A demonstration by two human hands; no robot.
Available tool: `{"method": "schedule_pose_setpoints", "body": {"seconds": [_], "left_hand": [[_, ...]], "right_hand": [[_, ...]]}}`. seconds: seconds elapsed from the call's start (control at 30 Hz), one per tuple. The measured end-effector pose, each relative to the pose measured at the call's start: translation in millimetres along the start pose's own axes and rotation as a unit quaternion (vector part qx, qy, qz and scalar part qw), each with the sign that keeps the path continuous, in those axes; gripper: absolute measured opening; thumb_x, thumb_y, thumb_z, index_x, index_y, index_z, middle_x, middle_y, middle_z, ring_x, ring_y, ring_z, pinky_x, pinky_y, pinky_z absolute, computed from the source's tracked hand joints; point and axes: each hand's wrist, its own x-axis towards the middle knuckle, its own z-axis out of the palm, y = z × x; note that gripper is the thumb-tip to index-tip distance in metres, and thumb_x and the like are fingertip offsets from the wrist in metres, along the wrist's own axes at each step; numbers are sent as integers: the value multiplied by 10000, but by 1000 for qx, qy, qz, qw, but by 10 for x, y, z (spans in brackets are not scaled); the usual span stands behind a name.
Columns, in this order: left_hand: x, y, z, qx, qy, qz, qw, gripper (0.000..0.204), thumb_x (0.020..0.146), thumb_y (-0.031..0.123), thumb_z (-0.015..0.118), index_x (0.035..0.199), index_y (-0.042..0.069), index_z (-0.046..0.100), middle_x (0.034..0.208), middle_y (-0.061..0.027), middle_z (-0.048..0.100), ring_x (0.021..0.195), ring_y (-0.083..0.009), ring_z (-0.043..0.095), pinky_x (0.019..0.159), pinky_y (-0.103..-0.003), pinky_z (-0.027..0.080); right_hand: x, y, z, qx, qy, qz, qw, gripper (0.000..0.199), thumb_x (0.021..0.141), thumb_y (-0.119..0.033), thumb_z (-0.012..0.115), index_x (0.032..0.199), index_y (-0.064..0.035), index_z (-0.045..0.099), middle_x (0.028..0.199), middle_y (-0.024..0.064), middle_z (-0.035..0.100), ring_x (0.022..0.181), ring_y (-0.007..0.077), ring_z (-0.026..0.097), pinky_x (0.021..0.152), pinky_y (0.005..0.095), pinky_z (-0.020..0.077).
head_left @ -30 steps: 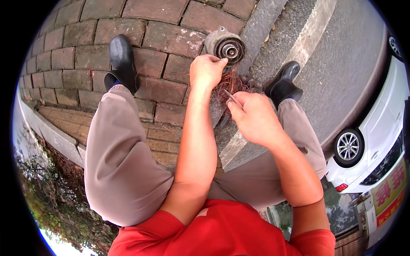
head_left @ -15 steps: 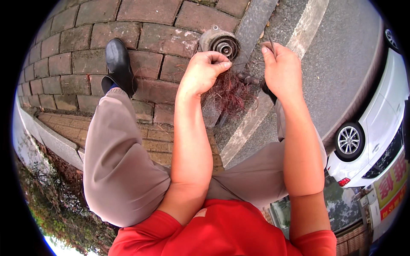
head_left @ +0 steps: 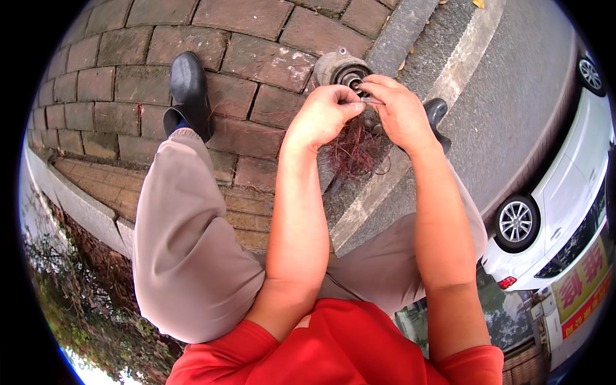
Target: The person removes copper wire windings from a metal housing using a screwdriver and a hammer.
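Over the brick pavement (head_left: pixel 256 38), at the kerb's edge, both hands meet in front of a small grey electric motor (head_left: pixel 337 67) lying on its side. Left hand (head_left: pixel 324 115) has its fingers pinched together on reddish copper wire (head_left: pixel 353 151), a tangled bunch of which hangs below. Right hand (head_left: pixel 398 112) is closed on a thin metal tool (head_left: pixel 372 101), its tip touching the left fingertips. Black shoes (head_left: pixel 187 90) flank the work, and a white car (head_left: pixel 564 199) stands on the road to the right.

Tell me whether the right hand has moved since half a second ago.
Yes. The right hand came left, from the curb side toward the round metal motor part, meeting the left hand.
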Motion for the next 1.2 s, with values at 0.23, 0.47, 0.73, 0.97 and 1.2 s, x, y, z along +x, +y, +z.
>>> {"method": "schedule_pose_setpoints", "body": {"seconds": [0.23,0.47,0.73,0.97,1.2], "left_hand": [[5,-61,16,-29,-37,-17,999,93,874,111,679,820,58,625,715,43,566,624,-66,491,586,-232,415],[25,-20,42,-93,17,-43,995,78,906,118,647,876,46,646,756,5,631,620,-75,538,551,-250,440],[330,-482,104,294,308,-26,904,372,763,222,808,1015,-9,663,914,-181,703,880,-308,681,805,-367,517],[272,-380,100,246,287,-68,923,310,745,238,821,818,-5,643,838,-188,690,811,-319,670,735,-405,514],[235,-453,-128,241,218,-14,945,290,837,250,743,931,-16,675,804,-114,684,714,-192,629,654,-338,509]], "right_hand": [[-30,83,-13,30,-32,11,999,157,846,-91,636,999,-73,661,1073,96,663,984,332,623,822,390,505],[14,46,15,31,-8,26,999,110,873,-153,629,912,-50,622,928,126,635,891,365,608,761,416,490],[76,-52,-141,265,72,236,932,256,888,-189,603,711,-4,607,604,16,547,574,126,511,560,305,415],[-76,-668,-831,231,-8,316,920,305,893,-207,591,666,-4,577,544,7,513,523,94,465,500,296,382],[-391,-811,-1023,192,-216,201,936,305,897,-204,604,686,11,561,580,110,570,565,225,581,565,401,454]]}}
